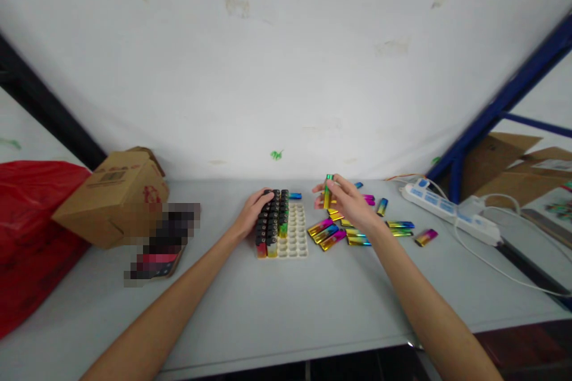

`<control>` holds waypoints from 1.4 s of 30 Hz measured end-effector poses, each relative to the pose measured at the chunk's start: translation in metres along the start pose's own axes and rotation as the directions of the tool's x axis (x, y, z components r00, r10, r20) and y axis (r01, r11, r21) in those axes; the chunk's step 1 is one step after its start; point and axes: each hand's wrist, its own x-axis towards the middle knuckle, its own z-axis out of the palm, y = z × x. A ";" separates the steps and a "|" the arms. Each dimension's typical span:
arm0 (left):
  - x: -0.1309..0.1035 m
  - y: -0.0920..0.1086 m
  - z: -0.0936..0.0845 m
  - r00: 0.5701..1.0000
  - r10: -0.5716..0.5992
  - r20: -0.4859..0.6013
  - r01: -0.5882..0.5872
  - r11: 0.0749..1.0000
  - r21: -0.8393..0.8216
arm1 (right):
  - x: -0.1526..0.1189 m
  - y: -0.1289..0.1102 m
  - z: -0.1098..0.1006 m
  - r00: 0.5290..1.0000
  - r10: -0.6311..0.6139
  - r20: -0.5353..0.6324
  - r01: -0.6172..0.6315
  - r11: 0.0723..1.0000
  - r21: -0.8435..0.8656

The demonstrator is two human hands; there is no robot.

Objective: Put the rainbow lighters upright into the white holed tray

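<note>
A cream slotted tray lies in the middle of the grey table. Its left columns hold several upright lighters with black tops; the right columns are empty slots. My left hand rests against the tray's left side, touching the lighters there. My right hand is raised just right of the tray and grips one rainbow-coloured lighter upright. Below and around that hand lies a loose pile of several shiny rainbow lighters.
A tilted cardboard box and a red plastic bag sit at the left. A blurred dark item lies beside the box. A white power strip with cable lies at the right, before a blue frame.
</note>
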 end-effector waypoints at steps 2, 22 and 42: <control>0.001 -0.001 -0.001 1.000 0.004 -0.005 -0.004 1.000 0.015 | -0.005 0.008 0.020 0.994 0.061 0.091 -0.063 0.998 0.020; 0.000 0.001 0.000 1.000 -0.012 0.006 0.012 1.000 -0.001 | -0.020 0.043 0.064 0.963 0.235 -0.134 -0.247 0.966 -0.079; -0.002 0.005 0.002 1.000 -0.026 0.002 0.026 1.000 -0.005 | -0.021 0.047 0.060 0.968 0.220 -0.124 -0.234 0.965 -0.122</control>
